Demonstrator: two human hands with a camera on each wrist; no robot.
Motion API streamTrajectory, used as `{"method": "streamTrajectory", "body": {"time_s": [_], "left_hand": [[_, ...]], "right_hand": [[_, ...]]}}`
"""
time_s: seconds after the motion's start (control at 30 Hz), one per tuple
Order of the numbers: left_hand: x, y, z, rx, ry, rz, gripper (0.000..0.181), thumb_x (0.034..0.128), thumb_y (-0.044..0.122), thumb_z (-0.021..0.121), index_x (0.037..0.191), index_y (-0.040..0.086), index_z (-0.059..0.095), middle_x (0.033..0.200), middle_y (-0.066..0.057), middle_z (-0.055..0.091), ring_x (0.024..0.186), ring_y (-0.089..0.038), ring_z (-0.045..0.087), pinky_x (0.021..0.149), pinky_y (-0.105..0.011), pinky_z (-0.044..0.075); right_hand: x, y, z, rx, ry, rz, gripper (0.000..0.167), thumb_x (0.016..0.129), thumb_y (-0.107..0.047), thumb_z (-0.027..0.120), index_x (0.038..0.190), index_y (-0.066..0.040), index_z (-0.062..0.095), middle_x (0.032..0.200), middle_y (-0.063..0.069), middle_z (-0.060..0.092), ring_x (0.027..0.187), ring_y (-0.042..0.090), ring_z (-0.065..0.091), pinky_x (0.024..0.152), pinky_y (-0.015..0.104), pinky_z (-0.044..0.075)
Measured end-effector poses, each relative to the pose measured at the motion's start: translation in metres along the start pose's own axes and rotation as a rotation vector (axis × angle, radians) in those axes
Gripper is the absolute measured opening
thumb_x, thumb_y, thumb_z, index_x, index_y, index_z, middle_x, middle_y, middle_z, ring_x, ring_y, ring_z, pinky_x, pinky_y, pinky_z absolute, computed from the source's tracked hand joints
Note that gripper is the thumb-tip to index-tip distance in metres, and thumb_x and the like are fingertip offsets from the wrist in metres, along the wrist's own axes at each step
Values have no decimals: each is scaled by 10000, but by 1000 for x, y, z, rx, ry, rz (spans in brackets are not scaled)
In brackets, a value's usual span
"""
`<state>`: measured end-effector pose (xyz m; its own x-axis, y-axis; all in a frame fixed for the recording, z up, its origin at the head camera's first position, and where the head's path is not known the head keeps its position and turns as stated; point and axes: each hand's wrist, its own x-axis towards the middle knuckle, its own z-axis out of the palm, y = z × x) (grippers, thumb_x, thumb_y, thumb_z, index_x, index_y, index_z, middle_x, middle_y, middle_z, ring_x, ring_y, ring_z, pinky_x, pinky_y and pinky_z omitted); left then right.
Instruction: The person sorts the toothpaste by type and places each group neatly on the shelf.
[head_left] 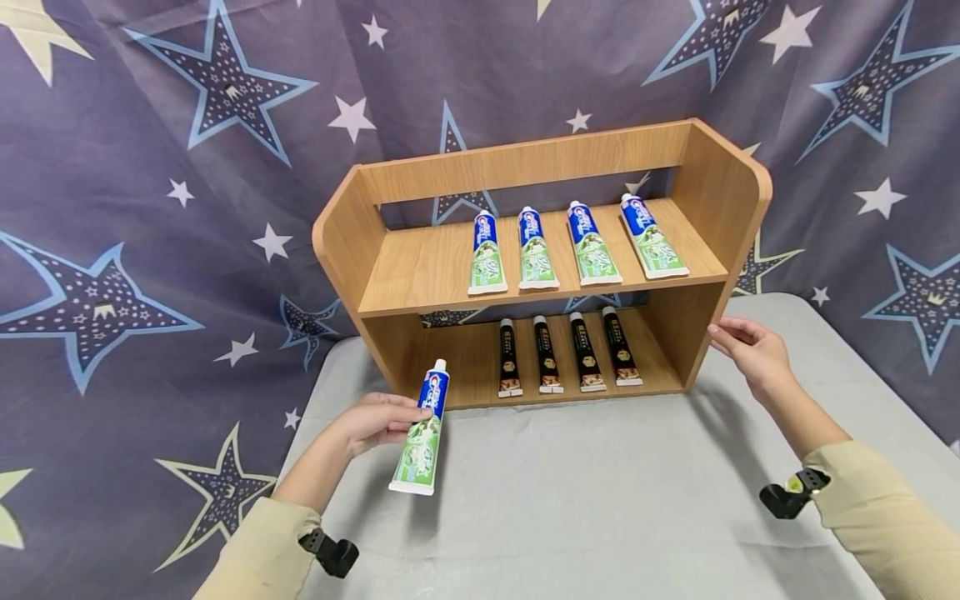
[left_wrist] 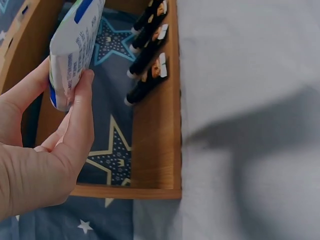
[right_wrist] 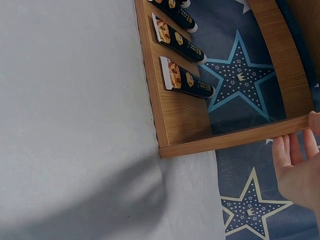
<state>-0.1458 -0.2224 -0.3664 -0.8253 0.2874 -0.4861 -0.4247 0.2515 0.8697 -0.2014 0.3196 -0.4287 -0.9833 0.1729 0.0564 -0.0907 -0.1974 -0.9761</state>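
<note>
My left hand (head_left: 375,423) pinches a blue, green and white Crest toothpaste tube (head_left: 422,446), cap end up, in front of the shelf's lower left corner. The left wrist view catches this toothpaste tube (left_wrist: 72,62) edge-on between thumb and fingers. With thumb and fingertips on either side, my right hand (head_left: 753,354) grips the right side panel's front edge on the wooden shelf (head_left: 731,179). In the right wrist view the right hand (right_wrist: 300,175) is partly cut off by the frame. Several matching tubes (head_left: 536,254) lie in a row on the upper board.
Several black toothpaste tubes (head_left: 547,358) lie side by side on the lower board (head_left: 465,367), caps toward the back. The shelf stands on a grey cloth-covered table (head_left: 570,492). A star-patterned curtain (head_left: 247,217) hangs behind it.
</note>
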Motion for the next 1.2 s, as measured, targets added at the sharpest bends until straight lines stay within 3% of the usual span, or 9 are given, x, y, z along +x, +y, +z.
{"method": "streamTrajectory", "body": {"time_s": [0.23,0.43,0.83,0.93,1.2], "left_hand": [[-7,12,2,-21,6,9,247,903,124,638,1075,-50,604,791,35,721,756,-66,689,730,-236,596],[-14,22,7,-48,17,14,336,919,115,619,1161,-107,550,786,36,718,760,-66,691,735,-232,593],[-25,39,8,-115,38,24,198,921,82,598,1060,-57,582,764,34,716,742,-57,690,706,-215,593],[-27,44,10,-119,49,8,191,918,81,605,1055,-51,588,762,30,714,737,-60,690,704,-215,595],[-33,58,15,-133,59,18,54,913,59,602,897,24,641,740,19,709,713,-64,689,679,-210,599]], "right_hand": [[-20,-26,19,41,17,43,248,867,25,649,810,-216,661,759,-134,659,721,-43,658,673,95,558],[-20,-26,19,41,11,39,241,870,18,648,807,-214,666,756,-130,661,722,-40,659,675,95,557],[-16,-24,18,37,13,58,235,864,16,658,812,-213,659,758,-132,655,722,-37,657,674,98,559],[-14,-20,15,7,16,51,191,851,-28,693,828,-212,646,771,-135,650,737,-38,655,698,106,563],[17,15,-16,-7,-10,54,153,840,-87,725,974,-133,667,850,-90,663,799,6,674,743,155,582]]}}
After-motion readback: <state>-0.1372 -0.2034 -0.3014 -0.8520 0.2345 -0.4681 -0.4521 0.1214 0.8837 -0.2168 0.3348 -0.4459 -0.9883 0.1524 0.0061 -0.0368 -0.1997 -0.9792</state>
